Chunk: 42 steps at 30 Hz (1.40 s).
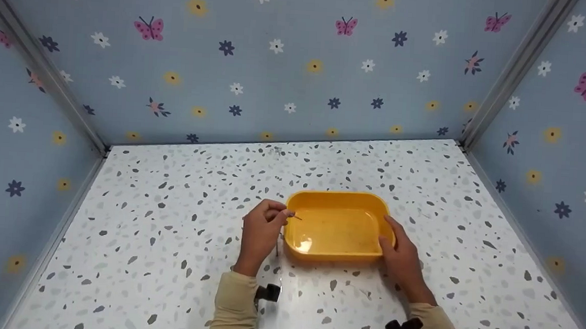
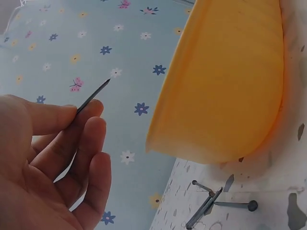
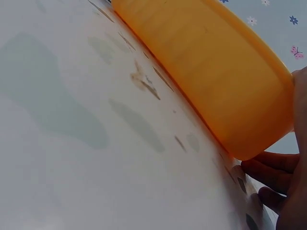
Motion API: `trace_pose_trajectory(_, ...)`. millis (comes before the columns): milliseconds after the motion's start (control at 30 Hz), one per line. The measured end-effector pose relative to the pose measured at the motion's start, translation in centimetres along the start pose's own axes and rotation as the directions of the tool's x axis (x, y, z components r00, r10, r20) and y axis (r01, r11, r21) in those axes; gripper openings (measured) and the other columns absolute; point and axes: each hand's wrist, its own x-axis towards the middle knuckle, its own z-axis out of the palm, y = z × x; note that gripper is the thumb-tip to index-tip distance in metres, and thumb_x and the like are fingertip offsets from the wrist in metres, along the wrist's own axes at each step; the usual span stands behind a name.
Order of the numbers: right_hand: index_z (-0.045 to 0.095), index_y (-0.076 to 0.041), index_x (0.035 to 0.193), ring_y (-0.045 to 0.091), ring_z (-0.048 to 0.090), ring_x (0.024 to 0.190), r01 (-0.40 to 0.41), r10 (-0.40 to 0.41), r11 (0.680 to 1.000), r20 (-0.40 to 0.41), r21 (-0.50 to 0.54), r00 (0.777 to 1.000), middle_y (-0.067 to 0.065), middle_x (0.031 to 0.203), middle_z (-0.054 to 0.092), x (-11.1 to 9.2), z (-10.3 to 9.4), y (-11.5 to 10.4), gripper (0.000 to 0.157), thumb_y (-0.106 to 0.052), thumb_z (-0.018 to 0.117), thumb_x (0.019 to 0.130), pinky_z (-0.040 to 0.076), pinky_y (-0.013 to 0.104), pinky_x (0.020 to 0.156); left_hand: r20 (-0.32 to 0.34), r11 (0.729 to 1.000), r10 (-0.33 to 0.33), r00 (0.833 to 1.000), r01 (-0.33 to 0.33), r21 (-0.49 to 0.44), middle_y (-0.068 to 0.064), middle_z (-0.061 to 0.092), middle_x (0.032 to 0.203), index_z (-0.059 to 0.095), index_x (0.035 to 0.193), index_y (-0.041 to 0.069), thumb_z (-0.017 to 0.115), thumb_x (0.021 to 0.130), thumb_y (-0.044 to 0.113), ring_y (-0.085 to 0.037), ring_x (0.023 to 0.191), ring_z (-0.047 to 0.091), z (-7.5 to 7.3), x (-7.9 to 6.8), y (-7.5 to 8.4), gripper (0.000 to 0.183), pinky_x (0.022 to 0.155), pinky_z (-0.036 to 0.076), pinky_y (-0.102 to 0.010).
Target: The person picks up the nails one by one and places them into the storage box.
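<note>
A yellow plastic tub [image 1: 339, 200] with rounded corners sits on the speckled table. At its left rim, my left hand [image 1: 261, 231] pinches a thin dark nail [image 2: 93, 96] between thumb and fingertips, the pointed end sticking out. In the head view that nail's tip overlaps the tub's left inner side. My right hand [image 1: 402, 255] grips the tub's right end, thumb over the rim and fingers along the outer wall. Several more nails [image 2: 235, 205] lie on the table beside the tub's left end, below the left hand.
The white speckled table [image 1: 165, 258] is bounded by blue flowered panels [image 1: 258, 71] at the back and both sides. Metal corner posts [image 1: 512, 76] join the panels. Dark camera mounts [image 1: 268, 292] are worn at both wrists over beige sleeves [image 1: 236, 303].
</note>
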Motion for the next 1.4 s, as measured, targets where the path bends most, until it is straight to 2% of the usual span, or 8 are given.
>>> trace_pose_trajectory(200,0.036,-0.026,0.155,0.024,0.042,0.137,-0.017,0.017,1.0,0.002,-0.004,1.0,0.007,0.156,0.04,-0.1,0.1,0.1,0.053,-0.029,0.049,0.104,0.032,0.048,0.113,0.178,0.986,0.04,0.983,-0.068,0.154,0.008,0.074,0.089,0.068,0.104,0.008,0.07,0.095,0.02,-0.016,0.084,0.068,0.6,1.0,1.2,0.015,0.074,0.054,-0.036)
trace_pose_trajectory(400,0.034,-0.026,0.156,0.026,0.04,0.139,-0.027,0.027,1.0,0.02,0.0,0.999,0.008,0.157,0.038,0.0,0.1,-0.1,0.054,-0.031,0.048,0.104,0.03,0.05,0.114,0.254,0.934,0.058,0.966,-0.142,0.328,0.011,0.073,0.088,0.065,0.105,0.015,0.068,0.096,0.024,-0.009,0.076,0.065,1.3,2.1,2.3,0.014,0.067,0.05,-0.034)
trace_pose_trajectory(667,0.036,-0.027,0.155,0.025,0.04,0.14,-0.021,0.021,1.0,0.019,0.005,1.0,0.006,0.157,0.039,-0.1,0.0,-0.2,0.053,-0.031,0.05,0.104,0.03,0.05,0.114,0.329,0.785,0.107,0.938,-0.283,0.551,0.006,0.07,0.088,0.063,0.102,0.015,0.07,0.096,0.027,-0.008,0.071,0.062,3.3,3.4,3.3,0.014,0.066,0.051,-0.031)
trace_pose_trajectory(900,0.036,-0.027,0.155,0.025,0.041,0.139,-0.022,0.022,1.0,0.02,0.0,1.0,0.007,0.156,0.04,-0.1,-0.1,-0.3,0.052,-0.03,0.05,0.104,0.031,0.05,0.114,0.424,0.635,0.171,0.889,-0.428,0.642,0.003,0.072,0.089,0.069,0.101,0.016,0.07,0.095,0.025,-0.015,0.076,0.066,4.3,4.4,4.2,0.011,0.07,0.052,-0.037)
trace_pose_trajectory(967,0.037,-0.027,0.154,0.025,0.045,0.133,-0.029,0.029,1.0,0.017,0.003,0.999,0.007,0.155,0.041,-0.1,0.1,-0.3,0.052,-0.029,0.05,0.104,0.032,0.049,0.113,0.446,0.604,0.18,0.877,-0.456,0.653,0.002,0.073,0.091,0.071,0.101,0.016,0.07,0.095,0.022,-0.016,0.077,0.066,4.5,4.5,4.3,0.009,0.07,0.054,-0.037)
trace_pose_trajectory(1100,0.037,-0.027,0.154,0.024,0.049,0.121,-0.061,0.061,0.998,0.024,0.002,0.998,0.007,0.154,0.042,-0.2,0.3,-0.4,0.053,-0.027,0.05,0.104,0.035,0.048,0.111,0.481,0.564,0.163,0.862,-0.481,0.671,0.0,0.074,0.094,0.074,0.101,0.014,0.067,0.096,0.018,-0.017,0.079,0.067,4.9,4.6,4.6,0.009,0.07,0.055,-0.036)
trace_pose_trajectory(1333,0.036,-0.026,0.155,0.024,0.047,0.13,-0.044,0.044,0.999,0.013,0.001,0.999,0.007,0.156,0.04,0.1,0.2,-0.3,0.052,-0.029,0.049,0.104,0.033,0.05,0.112,0.542,0.449,0.124,0.831,-0.534,0.716,0.001,0.074,0.091,0.078,0.099,0.015,0.07,0.092,0.01,-0.017,0.075,0.066,6.5,5.1,4.4,0.011,0.067,0.054,-0.035)
trace_pose_trajectory(1400,0.036,-0.027,0.155,0.025,0.047,0.131,-0.043,0.043,0.999,0.015,0.0,0.999,0.007,0.156,0.04,0.0,0.2,-0.2,0.053,-0.029,0.049,0.104,0.033,0.05,0.112,0.559,0.428,0.097,0.823,-0.542,0.723,0.001,0.074,0.091,0.079,0.099,0.015,0.072,0.09,0.009,-0.018,0.077,0.067,6.9,5.2,4.4,0.012,0.069,0.055,-0.035)
